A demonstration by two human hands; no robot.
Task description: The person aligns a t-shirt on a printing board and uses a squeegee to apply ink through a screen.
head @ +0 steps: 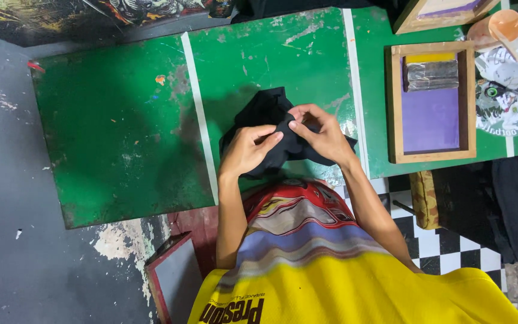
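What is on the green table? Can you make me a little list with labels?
left hand: left hand grips the black cloth
right hand: right hand pinches the same cloth, close to the left hand
cloth: bunched up, lying on the green table
table: worn paint, white stripes across it
right side: wooden frame with a purple screen, a grey block on top
far corner: orange cups

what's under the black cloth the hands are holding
The black cloth lies bunched on the green table, gripped by left hand and right hand. Anything beneath it is covered.
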